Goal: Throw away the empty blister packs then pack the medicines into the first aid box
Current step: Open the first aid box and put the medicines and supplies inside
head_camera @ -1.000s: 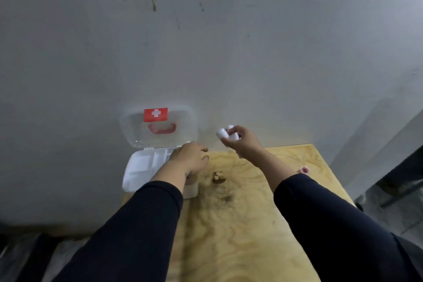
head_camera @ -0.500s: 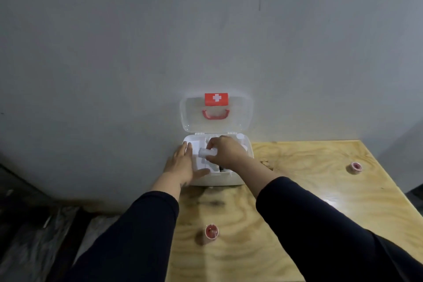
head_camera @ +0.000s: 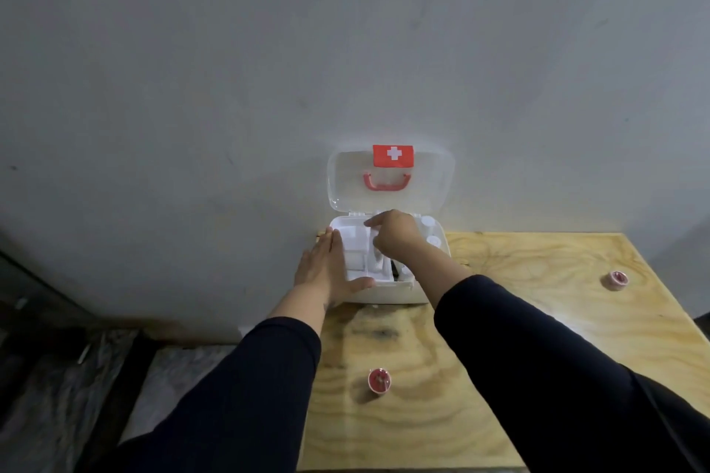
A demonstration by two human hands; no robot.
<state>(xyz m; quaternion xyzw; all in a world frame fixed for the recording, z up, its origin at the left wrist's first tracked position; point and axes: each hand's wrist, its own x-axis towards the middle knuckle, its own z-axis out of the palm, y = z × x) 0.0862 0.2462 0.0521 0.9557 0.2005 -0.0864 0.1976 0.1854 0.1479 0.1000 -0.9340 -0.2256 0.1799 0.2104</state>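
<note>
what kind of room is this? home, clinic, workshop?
Hard to say; probably a bare utility or workshop-type space, not a clinic. A raw plywood table sits against a stained grey wall, with only a first aid box on it.

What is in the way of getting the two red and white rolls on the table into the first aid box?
Nothing visible. The near roll and the far-right roll lie on bare table, and the first aid box stands lid-up. The left hand rests on its left edge; the right hand reaches inside.
</note>
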